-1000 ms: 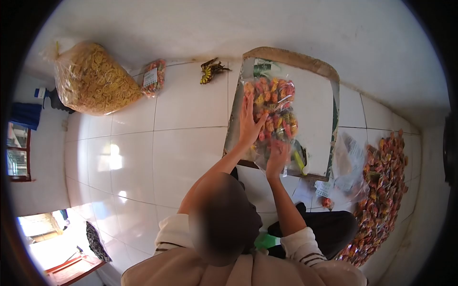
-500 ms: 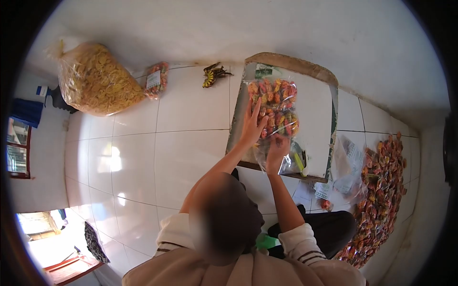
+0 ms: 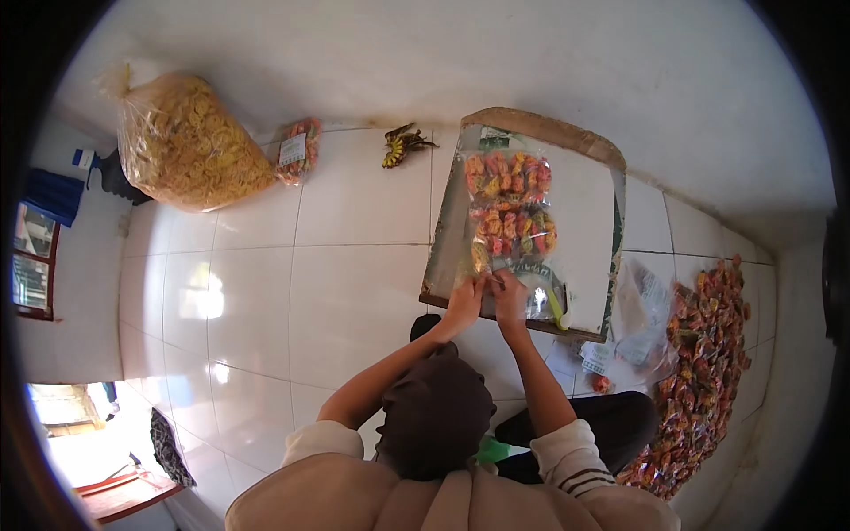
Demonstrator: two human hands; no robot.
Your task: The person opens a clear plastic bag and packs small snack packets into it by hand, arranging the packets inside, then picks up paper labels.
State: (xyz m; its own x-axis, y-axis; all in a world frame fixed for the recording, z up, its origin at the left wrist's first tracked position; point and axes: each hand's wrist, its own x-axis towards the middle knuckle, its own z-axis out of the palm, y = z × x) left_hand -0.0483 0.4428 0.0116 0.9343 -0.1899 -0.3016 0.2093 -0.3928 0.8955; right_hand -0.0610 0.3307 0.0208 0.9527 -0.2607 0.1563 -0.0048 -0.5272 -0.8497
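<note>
A clear plastic bag (image 3: 513, 232) lies on a white board (image 3: 584, 230). It holds two rows of small red, orange and yellow wrapped pieces. Both hands are at the bag's near end, side by side. My left hand (image 3: 466, 303) has its fingers closed on the plastic at the left corner. Close to its right, my right hand (image 3: 510, 299) pinches the same loose edge. Their fingertips partly hide the plastic. A yellow-green tool (image 3: 557, 307) rests on the board right of my right hand; its kind is unclear.
A large heap of small wrapped pieces (image 3: 708, 372) spreads over the floor at right, beside empty plastic bags (image 3: 642, 310). A big sack of yellow chips (image 3: 190, 146), a filled pack (image 3: 298, 150) and small bananas (image 3: 403, 146) lie along the back wall.
My left hand has come down off the bag's filled part to its near end. My right hand has shifted slightly nearer and left, so the hands now sit together.
</note>
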